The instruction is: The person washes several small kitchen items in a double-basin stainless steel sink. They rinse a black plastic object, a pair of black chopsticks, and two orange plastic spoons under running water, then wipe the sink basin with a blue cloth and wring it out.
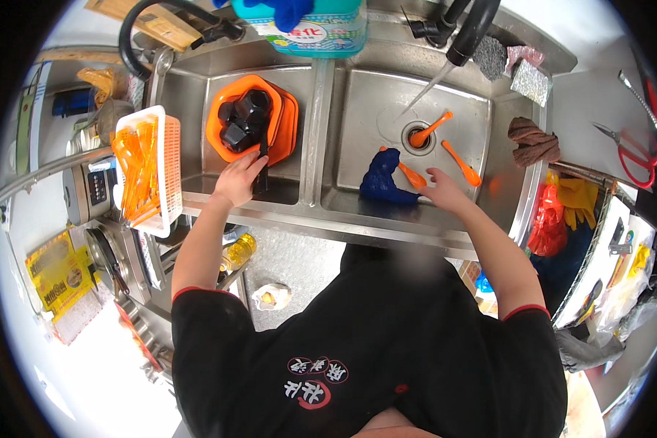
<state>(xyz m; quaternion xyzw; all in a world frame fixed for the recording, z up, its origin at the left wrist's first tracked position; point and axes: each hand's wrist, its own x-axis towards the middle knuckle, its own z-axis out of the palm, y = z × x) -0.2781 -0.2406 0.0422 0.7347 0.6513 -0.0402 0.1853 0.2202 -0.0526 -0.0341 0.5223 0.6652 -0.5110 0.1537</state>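
Note:
My left hand (241, 176) is over the front of the left basin, its fingers at a black utensil (263, 164) beside stacked orange bowls (218, 104). Several black cups or small bowls (243, 120) lie in the top bowl. Over the right basin, my right hand (442, 189) has its fingertips at an orange spoon (413, 176); whether it grips the spoon is not clear. A wet blue cloth (382, 178) lies against that spoon. One orange spoon (431, 130) rests across the drain, another (462, 164) lies to its right. Water runs from the black faucet (473, 33).
A white-rimmed basket (171, 164) of orange spoons stands left of the sink. A teal detergent jug (306, 33) is behind the divider (316, 131). Scouring pads (490, 57) and a brown cloth (532, 142) lie on the right edge; red-handled scissors (638, 159) are farther right.

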